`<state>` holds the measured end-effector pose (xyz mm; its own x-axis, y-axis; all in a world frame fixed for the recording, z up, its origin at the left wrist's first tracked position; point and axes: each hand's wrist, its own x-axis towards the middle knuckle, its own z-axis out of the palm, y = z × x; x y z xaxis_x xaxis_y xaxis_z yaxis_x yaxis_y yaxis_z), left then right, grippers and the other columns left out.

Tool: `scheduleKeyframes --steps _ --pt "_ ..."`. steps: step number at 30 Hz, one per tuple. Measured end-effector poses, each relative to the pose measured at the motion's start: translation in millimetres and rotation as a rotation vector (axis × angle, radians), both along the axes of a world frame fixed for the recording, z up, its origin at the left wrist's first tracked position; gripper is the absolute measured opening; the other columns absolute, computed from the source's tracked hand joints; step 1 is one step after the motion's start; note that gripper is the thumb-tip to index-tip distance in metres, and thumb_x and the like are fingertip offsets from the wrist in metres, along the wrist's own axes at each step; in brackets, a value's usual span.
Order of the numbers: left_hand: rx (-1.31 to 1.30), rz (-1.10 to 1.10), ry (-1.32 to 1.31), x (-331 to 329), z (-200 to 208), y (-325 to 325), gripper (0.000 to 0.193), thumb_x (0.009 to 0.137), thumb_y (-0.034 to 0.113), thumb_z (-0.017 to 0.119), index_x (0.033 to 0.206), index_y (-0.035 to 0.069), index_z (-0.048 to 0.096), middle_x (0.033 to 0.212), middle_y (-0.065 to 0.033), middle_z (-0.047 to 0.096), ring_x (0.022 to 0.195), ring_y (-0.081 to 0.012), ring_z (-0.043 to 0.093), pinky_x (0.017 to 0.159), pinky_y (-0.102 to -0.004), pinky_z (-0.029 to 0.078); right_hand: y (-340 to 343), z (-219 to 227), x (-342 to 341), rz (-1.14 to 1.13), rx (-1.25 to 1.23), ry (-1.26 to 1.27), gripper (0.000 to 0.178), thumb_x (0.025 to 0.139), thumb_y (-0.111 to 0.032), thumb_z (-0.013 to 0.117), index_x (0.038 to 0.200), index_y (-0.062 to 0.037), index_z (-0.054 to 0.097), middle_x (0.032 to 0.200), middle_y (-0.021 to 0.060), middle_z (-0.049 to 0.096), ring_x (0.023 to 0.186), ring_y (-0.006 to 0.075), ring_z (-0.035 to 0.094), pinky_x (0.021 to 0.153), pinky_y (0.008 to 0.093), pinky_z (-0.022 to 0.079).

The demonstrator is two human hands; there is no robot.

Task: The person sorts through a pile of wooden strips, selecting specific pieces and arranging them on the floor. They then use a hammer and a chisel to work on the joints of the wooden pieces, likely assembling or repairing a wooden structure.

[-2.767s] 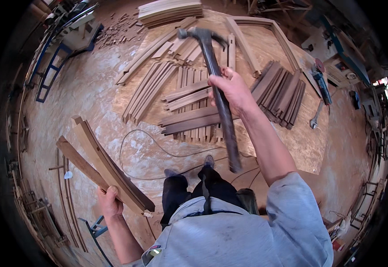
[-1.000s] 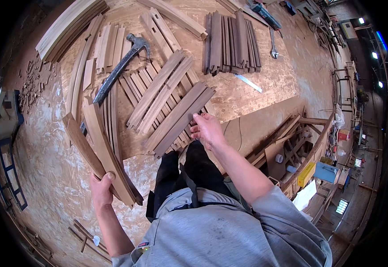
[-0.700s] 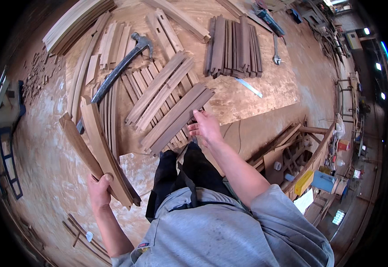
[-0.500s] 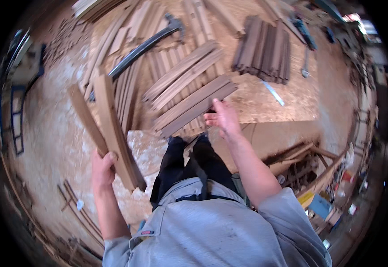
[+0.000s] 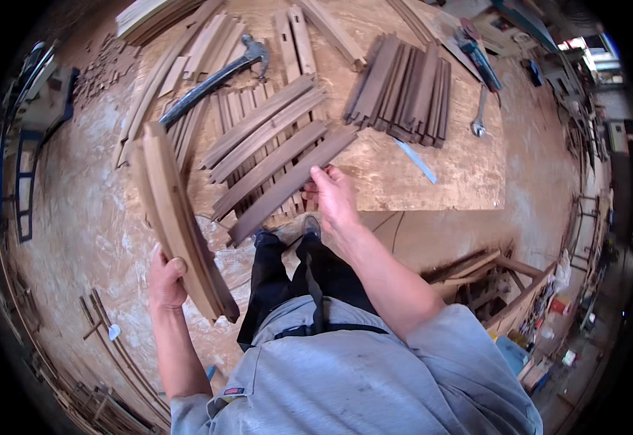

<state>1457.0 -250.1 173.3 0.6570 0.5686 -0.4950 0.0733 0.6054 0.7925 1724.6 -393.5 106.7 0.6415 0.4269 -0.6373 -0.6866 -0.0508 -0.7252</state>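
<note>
Right now your left hand [image 5: 166, 279] is clenched around a pair of curved wooden pieces [image 5: 179, 225], gripping them near their lower end so they rise tilted away from you, above the sawdust-covered floor [image 5: 77, 232]. Your right hand [image 5: 331, 196] reaches forward with its fingers pinching the near edge of a long dark slat [image 5: 287, 187], which lies slanted on the chipboard sheet [image 5: 461, 167] with its lower end close to your shoes [image 5: 287, 232]. Just beyond that slat lie several more slats of the same kind [image 5: 266, 134], side by side and at much the same slant, resting on top of a row of thinner strips. Farther out to the left, a hammer [image 5: 215, 76] with a dark handle lies across the strips, its head pointing to the right. To the right of the slats sits a tight stack of dark boards [image 5: 403, 90]. Beside that stack, on the bare sheet, lie a wrench [image 5: 480, 116] and a small flat pale strip [image 5: 416, 161], well apart from your right hand.
</note>
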Motion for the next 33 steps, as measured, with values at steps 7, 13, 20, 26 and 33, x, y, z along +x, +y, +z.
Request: scheduleKeyframes --steps 7,13,20,26,33 --pt "-0.012 -0.011 -0.048 20.3 -2.9 -12.4 0.079 0.06 0.035 0.082 0.121 -0.004 0.052 0.102 -0.0147 0.065 0.089 -0.0226 0.066 0.079 -0.0358 0.054 19.1 71.0 -10.8 0.367 0.239 -0.096 0.028 0.095 -0.011 0.051 0.12 0.0012 0.051 0.098 0.0051 0.062 0.077 0.0111 0.059 0.071 0.0265 0.054" --pt "-0.15 0.067 -0.2 -1.3 -10.1 -21.4 0.08 0.061 0.035 0.081 0.125 -0.004 0.049 0.104 -0.0162 0.064 0.092 -0.0243 0.066 0.081 -0.0362 0.054 49.9 71.0 -46.6 0.511 0.36 -0.222 0.027 0.098 -0.018 0.047 0.116 0.0017 0.053 0.093 0.0058 0.062 0.076 0.0127 0.06 0.067 0.0293 0.052" --pt "-0.056 0.188 -0.065 -8.6 10.0 -18.3 0.075 0.069 0.024 0.079 0.13 -0.002 0.045 0.116 -0.0112 0.061 0.1 -0.019 0.062 0.088 -0.0331 0.051 89.0 65.3 -79.6 0.586 0.353 0.466 0.049 0.102 -0.044 0.033 0.123 -0.0028 0.05 0.107 0.0112 0.062 0.091 0.0241 0.063 0.081 0.0423 0.054" --pt "0.129 0.238 0.211 -32.7 13.0 -5.7 0.051 0.079 0.021 0.074 0.121 -0.001 0.056 0.105 -0.0099 0.066 0.094 -0.0148 0.062 0.084 -0.03 0.05 119.5 49.2 -115.8 0.676 0.417 0.711 0.057 0.101 -0.05 0.029 0.134 -0.0053 0.043 0.128 0.0134 0.055 0.116 0.027 0.055 0.101 0.0442 0.044" --pt "0.483 0.247 0.48 -68.7 26.9 23.2 0.054 0.079 0.023 0.074 0.122 -0.002 0.054 0.1 -0.0067 0.065 0.086 -0.011 0.06 0.078 -0.0281 0.05 146.9 27.2 -172.4 0.793 0.466 0.532 0.048 0.089 -0.028 0.067 0.126 -0.0058 0.046 0.112 0.0109 0.061 0.1 0.024 0.063 0.083 0.0412 0.055"
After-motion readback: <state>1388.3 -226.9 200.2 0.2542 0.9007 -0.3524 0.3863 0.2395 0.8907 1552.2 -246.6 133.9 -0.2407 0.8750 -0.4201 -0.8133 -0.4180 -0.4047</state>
